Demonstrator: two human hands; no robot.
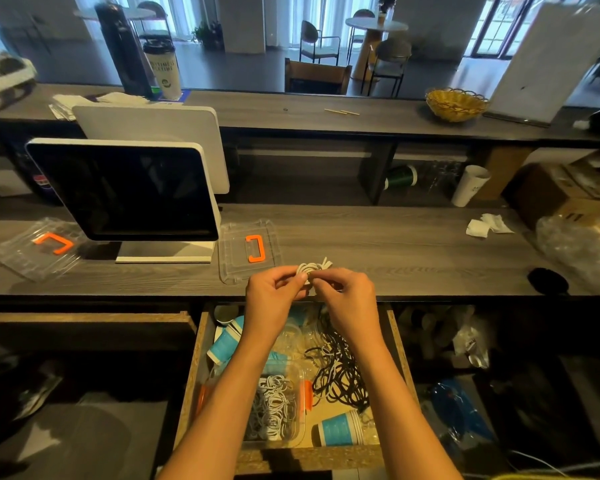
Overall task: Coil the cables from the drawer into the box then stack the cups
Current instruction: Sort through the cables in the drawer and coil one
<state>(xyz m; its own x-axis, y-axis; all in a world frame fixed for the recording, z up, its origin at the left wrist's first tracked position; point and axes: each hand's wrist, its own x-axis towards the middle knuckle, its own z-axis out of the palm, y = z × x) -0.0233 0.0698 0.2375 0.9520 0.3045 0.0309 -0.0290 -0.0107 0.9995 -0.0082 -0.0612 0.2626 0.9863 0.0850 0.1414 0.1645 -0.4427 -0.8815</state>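
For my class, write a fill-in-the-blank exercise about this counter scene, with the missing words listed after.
1. Both hands, the left hand and right hand, hold a coiled ____ cable.
2. The clear box of coiled cables sits inside the open ____.
3. The clear lid on the counter has an ____ handle.
4. The loose cable tangle in the drawer is mostly ____.

Missing words: white; drawer; orange; black

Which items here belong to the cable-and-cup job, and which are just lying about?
Job: white coiled cable in both hands; tangled black cables; clear plastic box; blue paper cups; wooden drawer.
Lying about: dark-screened monitor; yellow woven basket; crumpled white tissue.
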